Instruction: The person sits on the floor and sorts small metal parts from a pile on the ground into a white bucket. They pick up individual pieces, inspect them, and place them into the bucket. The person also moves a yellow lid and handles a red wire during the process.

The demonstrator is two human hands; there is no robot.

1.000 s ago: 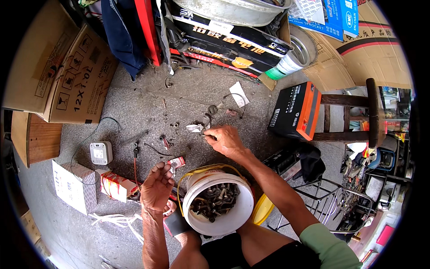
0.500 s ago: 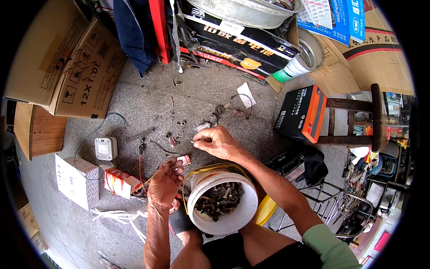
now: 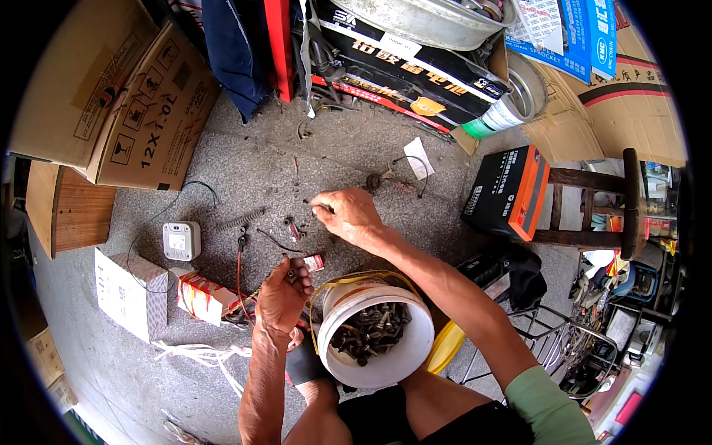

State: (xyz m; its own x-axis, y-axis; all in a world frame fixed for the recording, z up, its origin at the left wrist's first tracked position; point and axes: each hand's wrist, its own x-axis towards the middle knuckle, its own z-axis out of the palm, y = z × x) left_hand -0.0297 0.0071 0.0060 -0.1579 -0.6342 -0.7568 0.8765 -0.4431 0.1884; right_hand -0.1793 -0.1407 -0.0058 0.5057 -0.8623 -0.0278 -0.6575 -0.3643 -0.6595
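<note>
Speckled floor (image 3: 252, 152) | dull dark bolts (image 3: 374, 326) in white bucket (image 3: 414, 347) | left hand (image 3: 280, 305) — curled around metal bits (image 3: 291, 274) | right hand (image 3: 348, 215) — can't tell grip

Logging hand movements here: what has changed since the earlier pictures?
The right hand moved left, toward the small red part. What looks like a small dark part now shows in the left hand. The white bucket, battery and spring stayed put.
</note>
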